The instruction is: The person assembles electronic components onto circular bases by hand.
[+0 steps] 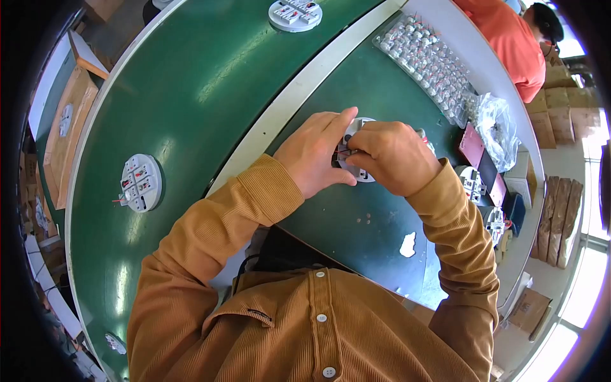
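- My left hand curved round the left side of a round white disc, thumb and fingers spread, seemingly to keep it steady.
- My right hand came over the disc from the right, thumb and forefinger drawn together near thin red wires; I cannot tell whether the tips pinched anything.
- The disc sat in front of my chest, above the green table, probably so both hands could reach it.
- Nearer me and to the right lay a ragged white scrap.
- At my right, two more discs, one here and one closer, sat within likely reach.
- Beyond them lay a crumpled clear bag and a clear tray of small wired parts, perhaps kept in rows for easy picking.
- Left, across a pale strip, another disc rested alone.
- Far right, a person in orange leaned away.
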